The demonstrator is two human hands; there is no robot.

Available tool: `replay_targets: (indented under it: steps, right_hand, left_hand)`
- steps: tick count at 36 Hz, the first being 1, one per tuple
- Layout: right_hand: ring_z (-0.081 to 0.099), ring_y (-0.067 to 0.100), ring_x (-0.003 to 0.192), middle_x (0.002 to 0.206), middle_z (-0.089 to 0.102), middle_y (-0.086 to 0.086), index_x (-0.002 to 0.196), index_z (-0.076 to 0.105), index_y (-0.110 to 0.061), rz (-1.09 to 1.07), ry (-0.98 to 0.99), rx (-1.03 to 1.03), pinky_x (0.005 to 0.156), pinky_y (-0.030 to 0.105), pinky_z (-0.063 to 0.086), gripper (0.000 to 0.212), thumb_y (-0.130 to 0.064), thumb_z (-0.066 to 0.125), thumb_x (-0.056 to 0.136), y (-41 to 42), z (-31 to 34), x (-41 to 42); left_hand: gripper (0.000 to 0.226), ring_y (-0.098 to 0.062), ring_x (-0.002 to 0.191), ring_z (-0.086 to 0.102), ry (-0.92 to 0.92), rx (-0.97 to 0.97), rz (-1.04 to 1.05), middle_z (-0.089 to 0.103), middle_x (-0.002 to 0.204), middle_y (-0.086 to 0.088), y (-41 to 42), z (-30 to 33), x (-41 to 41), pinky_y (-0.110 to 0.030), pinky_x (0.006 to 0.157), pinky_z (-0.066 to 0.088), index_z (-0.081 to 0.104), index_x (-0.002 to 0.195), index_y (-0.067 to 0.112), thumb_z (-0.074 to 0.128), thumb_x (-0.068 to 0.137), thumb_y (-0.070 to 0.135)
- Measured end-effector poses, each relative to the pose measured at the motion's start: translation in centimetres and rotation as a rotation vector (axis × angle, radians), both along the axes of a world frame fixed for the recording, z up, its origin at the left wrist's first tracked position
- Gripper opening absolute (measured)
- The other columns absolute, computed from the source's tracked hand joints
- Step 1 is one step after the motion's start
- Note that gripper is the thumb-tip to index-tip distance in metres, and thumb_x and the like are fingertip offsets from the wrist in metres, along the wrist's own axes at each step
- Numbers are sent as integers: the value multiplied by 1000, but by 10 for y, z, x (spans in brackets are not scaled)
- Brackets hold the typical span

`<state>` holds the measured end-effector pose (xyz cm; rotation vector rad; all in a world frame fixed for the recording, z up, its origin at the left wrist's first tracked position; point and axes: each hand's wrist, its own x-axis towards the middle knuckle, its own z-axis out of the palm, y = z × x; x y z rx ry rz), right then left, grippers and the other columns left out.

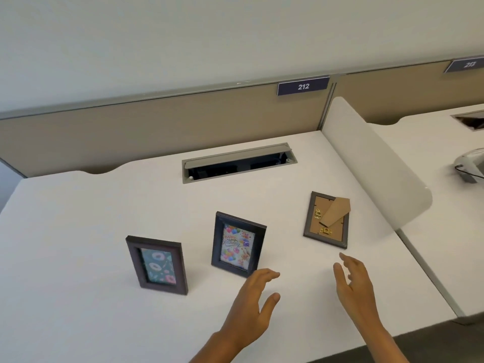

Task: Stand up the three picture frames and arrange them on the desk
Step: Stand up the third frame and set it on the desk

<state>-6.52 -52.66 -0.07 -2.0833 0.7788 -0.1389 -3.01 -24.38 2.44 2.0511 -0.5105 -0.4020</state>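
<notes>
Two dark picture frames stand upright on the white desk (78, 231): one with a doughnut print (157, 265) at the left and one with a birthday card (237, 244) in the middle. A third frame (327, 221) lies face down at the right, its brown backing and cardboard stand leg showing. My left hand (251, 299) hovers just in front of the birthday frame, fingers relaxed, holding nothing. My right hand (353, 281) hovers below the lying frame, fingers extended toward it, apart from it.
An open cable hatch (238, 162) is set into the desk behind the frames. A white divider panel (372, 163) bounds the desk on the right, with a tan partition (157, 132) labelled 212 at the back. A neighbouring desk holds a white device (471, 166).
</notes>
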Motion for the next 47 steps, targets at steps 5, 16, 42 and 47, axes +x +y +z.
replay_targets:
  steps: [5, 16, 42, 47]
  right_hand:
    - [48, 34, 149, 165, 44, 10, 161, 45, -18, 3, 69, 7, 119, 55, 47, 55, -34, 60, 110, -25, -14, 5]
    - [31, 33, 161, 175, 33, 11, 170, 29, -16, 4, 181, 23, 129, 52, 31, 73, -34, 64, 108, -55, -27, 39]
    - [65, 21, 111, 145, 48, 7, 155, 54, -14, -257, 12, 213, 95, 34, 54, 56, -21, 75, 103, -38, -7, 77]
    - [71, 8, 86, 123, 54, 3, 139, 67, -12, -189, -101, 35, 77, 15, 55, 52, -14, 88, 91, -41, 5, 64]
  left_hand:
    - [50, 3, 140, 44, 129, 31, 32, 44, 152, 27, -44, -14, 10, -26, 119, 41, 40, 148, 44, 59, 101, 48]
    - [67, -18, 152, 36, 281, 117, 93, 32, 168, 4, -135, -16, 65, -34, 121, 36, 32, 160, 27, 62, 102, 42]
    - [72, -24, 138, 50, 326, 163, 183, 40, 152, -4, -191, -13, 117, -36, 113, 48, 44, 155, 22, 79, 93, 31]
    - [60, -19, 124, 58, 197, 104, 181, 46, 137, -3, -179, -4, 114, -17, 101, 47, 56, 146, 20, 79, 92, 9]
